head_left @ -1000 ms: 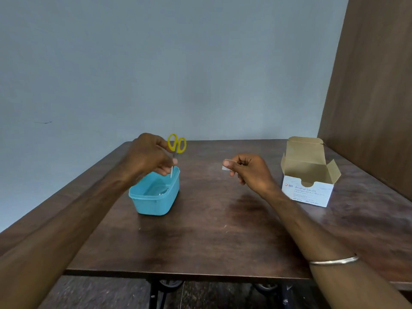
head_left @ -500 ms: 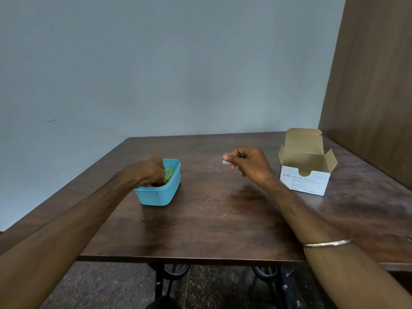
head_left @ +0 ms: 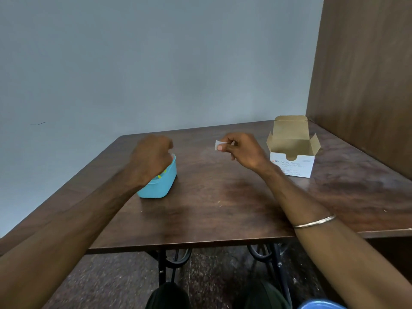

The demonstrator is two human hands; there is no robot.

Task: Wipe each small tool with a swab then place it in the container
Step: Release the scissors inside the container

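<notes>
A light-blue plastic container [head_left: 163, 186] stands on the left part of the brown table [head_left: 211, 208]. A bit of the yellow-handled scissors [head_left: 162, 174] shows inside it. My left hand [head_left: 149, 159] hovers over the container's rim, blurred, seen from the back. Its fingers are curled and I see nothing in them. My right hand [head_left: 242, 151] is raised over the middle of the table and pinches a small white swab [head_left: 217, 144] between thumb and forefinger.
An open white box of alcohol swabs [head_left: 292, 167] stands at the right of the table, near a wooden panel [head_left: 365, 85]. A grey wall runs behind. The table's near edge and black iron legs [head_left: 171, 262] are below, with my knees under them.
My left hand lowered the yellow scissors into the container, let them go and has lifted out empty. My right hand kept holding the swab almost in place.
</notes>
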